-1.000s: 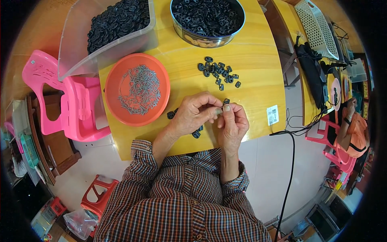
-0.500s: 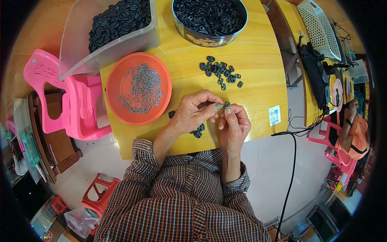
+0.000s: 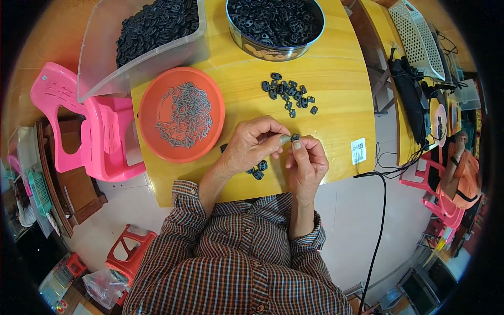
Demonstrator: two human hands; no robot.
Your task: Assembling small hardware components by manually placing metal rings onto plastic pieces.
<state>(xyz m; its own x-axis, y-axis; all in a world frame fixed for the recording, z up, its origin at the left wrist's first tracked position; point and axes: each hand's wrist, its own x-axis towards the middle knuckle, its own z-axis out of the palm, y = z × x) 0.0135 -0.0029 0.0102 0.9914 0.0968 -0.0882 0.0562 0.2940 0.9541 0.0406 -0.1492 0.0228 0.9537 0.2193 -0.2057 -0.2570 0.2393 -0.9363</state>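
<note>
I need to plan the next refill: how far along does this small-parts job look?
Done, probably: a few black pieces beside the left hand. In hand: both hands, right hand too, pinch one small black piece. Left: loose pile, full tin, orange dish of pins.

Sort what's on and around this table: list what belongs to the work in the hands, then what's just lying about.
In the work:
left hand and right hand, pinching a small black plastic piece
loose black pieces on the yellow table
orange round dish of small metal pins
round tin of black pieces
clear plastic bin of black pieces

Lying about:
pink plastic chair
white basket
black cable
</note>
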